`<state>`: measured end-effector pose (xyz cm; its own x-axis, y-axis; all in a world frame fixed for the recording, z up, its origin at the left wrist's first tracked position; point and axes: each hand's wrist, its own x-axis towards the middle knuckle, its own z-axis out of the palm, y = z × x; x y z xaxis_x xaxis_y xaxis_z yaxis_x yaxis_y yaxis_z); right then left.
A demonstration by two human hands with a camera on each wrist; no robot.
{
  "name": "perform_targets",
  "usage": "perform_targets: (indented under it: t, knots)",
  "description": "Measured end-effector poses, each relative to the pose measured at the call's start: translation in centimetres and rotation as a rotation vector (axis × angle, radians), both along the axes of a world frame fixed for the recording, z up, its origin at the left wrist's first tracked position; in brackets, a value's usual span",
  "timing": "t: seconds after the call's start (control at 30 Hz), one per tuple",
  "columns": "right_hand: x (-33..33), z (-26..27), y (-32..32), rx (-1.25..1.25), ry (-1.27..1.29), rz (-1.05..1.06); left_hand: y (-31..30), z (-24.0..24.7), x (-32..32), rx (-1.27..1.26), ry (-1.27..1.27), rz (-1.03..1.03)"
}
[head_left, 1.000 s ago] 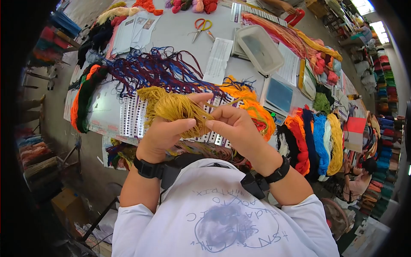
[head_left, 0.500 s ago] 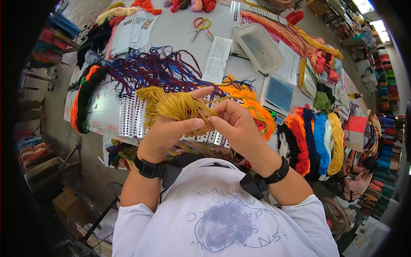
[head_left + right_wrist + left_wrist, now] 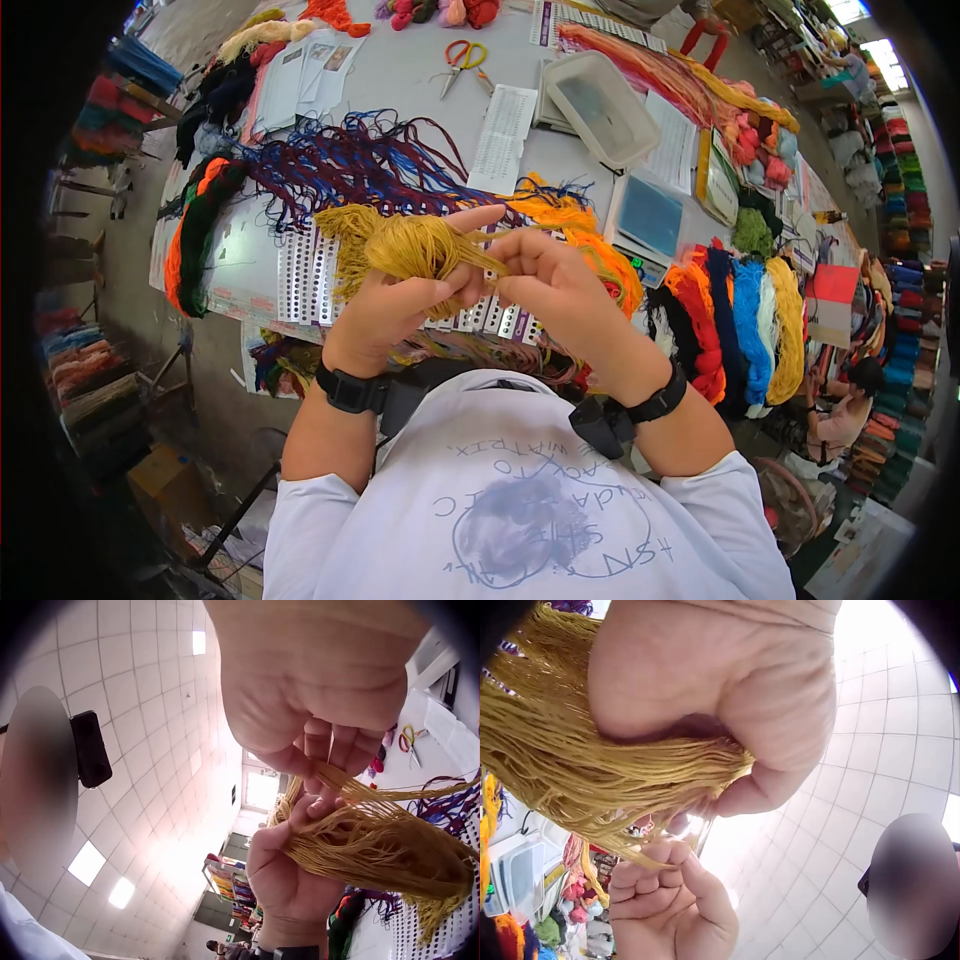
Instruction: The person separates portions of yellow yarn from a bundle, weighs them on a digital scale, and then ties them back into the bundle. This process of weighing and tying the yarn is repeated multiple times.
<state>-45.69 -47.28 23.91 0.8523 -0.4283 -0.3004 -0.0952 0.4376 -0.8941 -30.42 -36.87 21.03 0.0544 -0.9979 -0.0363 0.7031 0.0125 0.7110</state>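
A hank of mustard-yellow thread (image 3: 415,245) is held up over the near edge of the table. My left hand (image 3: 385,315) grips it, thumb in front and one finger stretched out behind. In the left wrist view the left hand (image 3: 727,682) is curled round the strands. At the right end of the hank, my right hand (image 3: 555,290) pinches a thin group of strands between thumb and fingers. The right wrist view shows those pinched strands (image 3: 334,778) drawn taut, with a loose length trailing off beyond the right hand (image 3: 315,682).
White perforated strips (image 3: 300,275) lie under the hands. Purple and blue threads (image 3: 350,155) spread behind them, and an orange bundle (image 3: 610,270) sits to the right. Farther off are scissors (image 3: 460,62), a plastic tub (image 3: 645,135), a small scale (image 3: 645,218) and colored skeins (image 3: 705,320).
My right hand has shifted slightly right with the pinched strands, which now stretch out from the hank. The left hand keeps its grip in nearly the same place.
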Motion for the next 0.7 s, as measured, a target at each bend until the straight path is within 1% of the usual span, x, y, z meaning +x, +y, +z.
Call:
perform_targets:
  t: [0.03, 0.07, 0.1, 0.17, 0.2, 0.23, 0.27, 0.3, 0.33, 0.37, 0.4, 0.43, 0.47, 0.5, 0.53, 0.57, 0.6, 0.67, 0.7]
  knots:
    - [-0.1, 0.1, -0.3, 0.003, -0.002, -0.003, 0.1, 0.2, 0.0, 0.070, 0.082, -0.059]
    - [-0.4, 0.2, -0.9, -0.068, 0.088, 0.142, 0.2, 0.4, 0.0, 0.139, 0.162, -0.117]
    - [-0.8, 0.5, -1.6, -0.140, 0.179, 0.284, 0.4, 0.1, 0.4, 0.140, 0.159, -0.121]
    - [-3.2, 1.2, -3.4, 0.030, 0.157, 0.113, 1.5, -1.0, 2.0, 0.199, -0.190, -0.303]
    - [-5.2, 1.3, -4.7, 0.182, 0.105, -0.045, 2.5, -1.0, 3.4, 0.253, -0.205, -0.319]
    - [-8.1, 0.3, -6.7, 0.253, 0.033, -0.181, 3.8, -1.2, 5.4, 0.306, -0.223, -0.333]
    - [-11.1, -0.6, -8.5, 0.279, -0.027, -0.343, 5.4, -3.1, 8.1, 0.234, 0.026, -0.288]
    - [-15.2, -1.6, -10.5, 0.397, -0.040, -0.516, 7.1, -4.9, 10.8, 0.164, 0.274, -0.241]
    - [-19.3, -2.8, -12.4, 0.540, -0.131, -0.611, 8.3, -5.0, 12.6, 0.043, 0.291, -0.099]
    - [-23.5, -3.6, -13.8, 0.559, -0.130, -0.700, 9.8, -5.0, 14.3, 0.102, 0.271, 0.121]
    - [-27.7, -4.3, -14.9, 0.538, -0.075, -0.771, 11.0, -5.1, 16.0, 0.161, 0.248, 0.339]
    - [-31.9, -4.9, -15.5, 0.498, -0.038, -0.878, 11.5, -4.9, 17.7, 0.092, 0.276, 0.345]
    - [-36.0, -5.2, -16.5, 0.516, -0.005, -0.919, 11.7, -4.6, 19.3, 0.026, 0.306, 0.349]
    - [-39.6, -5.0, -17.0, 0.541, 0.013, -1.007, 12.0, -4.1, 20.8, 0.009, 0.327, 0.389]
    - [-43.3, -4.8, -17.6, 0.459, 0.105, -1.083, 12.2, -3.8, 22.3, -0.011, 0.348, 0.430]
    - [-47.6, -4.8, -18.1, 0.434, 0.129, -1.129, 12.4, -3.8, 24.0, -0.013, 0.351, 0.415]
    - [-50.1, -3.6, -18.2, 0.389, 0.194, -1.240, 12.7, -4.0, 25.7, -0.045, 0.352, 0.433]
    - [-53.6, -0.6, -17.6, 0.195, 0.373, -1.298, 12.5, -4.2, 27.2, -0.077, 0.356, 0.443]
    - [-55.8, 0.1, -17.9, 0.168, 0.403, -1.347, 12.1, -4.2, 27.3, -0.098, 0.370, 0.447]
